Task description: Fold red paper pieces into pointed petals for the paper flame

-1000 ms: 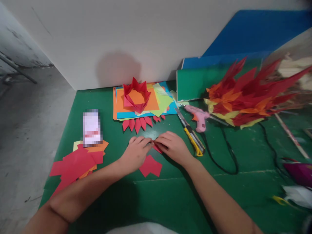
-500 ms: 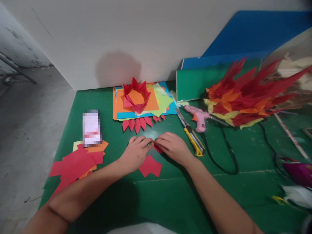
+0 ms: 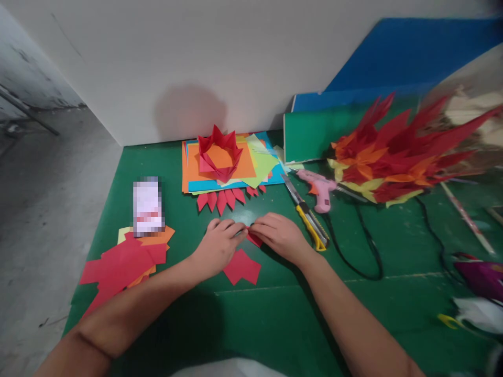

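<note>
Both hands rest on the green table [image 3: 275, 314], fingertips meeting over a small folded red paper piece [image 3: 254, 239]. My left hand [image 3: 218, 245] has its fingers curled and pressed on the piece's left end. My right hand [image 3: 280, 236] pinches and presses its right side. Loose red paper squares [image 3: 242, 267] lie just below the hands. A row of folded red petals [image 3: 222, 199] lies beyond the hands, in front of a stack of coloured paper [image 3: 230, 162] with a red paper crown [image 3: 219, 152] on top.
A yellow utility knife [image 3: 308, 217] and a pink glue gun [image 3: 320, 189] with a black cord lie to the right. A large red, orange and yellow paper flower [image 3: 396, 152] sits far right. Red and orange paper scraps [image 3: 121, 262] and a phone [image 3: 148, 206] lie to the left.
</note>
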Available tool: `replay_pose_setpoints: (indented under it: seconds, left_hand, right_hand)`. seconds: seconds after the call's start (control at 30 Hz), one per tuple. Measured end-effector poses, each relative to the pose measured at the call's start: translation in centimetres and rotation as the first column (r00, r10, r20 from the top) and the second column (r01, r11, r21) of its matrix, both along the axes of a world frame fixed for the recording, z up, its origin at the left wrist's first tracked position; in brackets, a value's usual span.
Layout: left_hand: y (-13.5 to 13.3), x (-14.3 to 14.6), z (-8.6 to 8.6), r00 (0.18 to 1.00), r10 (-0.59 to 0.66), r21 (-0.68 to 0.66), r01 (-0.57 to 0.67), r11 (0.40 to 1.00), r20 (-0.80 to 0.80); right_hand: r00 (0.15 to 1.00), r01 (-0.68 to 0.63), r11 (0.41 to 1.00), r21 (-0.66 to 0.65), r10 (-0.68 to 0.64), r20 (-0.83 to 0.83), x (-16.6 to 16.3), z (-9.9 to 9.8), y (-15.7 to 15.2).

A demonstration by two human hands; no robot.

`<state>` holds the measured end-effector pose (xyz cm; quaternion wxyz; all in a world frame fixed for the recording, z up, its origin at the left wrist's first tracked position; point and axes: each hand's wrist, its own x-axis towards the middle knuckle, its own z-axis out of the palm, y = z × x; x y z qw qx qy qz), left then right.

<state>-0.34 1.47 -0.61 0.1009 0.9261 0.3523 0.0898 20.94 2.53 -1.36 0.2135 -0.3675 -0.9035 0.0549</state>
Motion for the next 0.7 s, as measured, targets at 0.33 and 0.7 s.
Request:
replay_pose_setpoints:
  seconds: [0.33, 0.7]
  left_hand:
    - [0.0, 0.1, 0.0, 0.998, 0.037, -0.015, -0.036, 0.999, 0.053]
    - [0.1, -0.1, -0.2, 0.996, 0.003, 0.013, -0.005, 1.000, 0.084]
  right_hand:
    - [0.998, 0.004, 1.000, -0.023, -0.002, 0.060, 0.1, 0.7, 0.0]
    - [0.989, 0.014, 0.998, -0.055, -0.006, 0.145, 2.0, 1.7, 0.4]
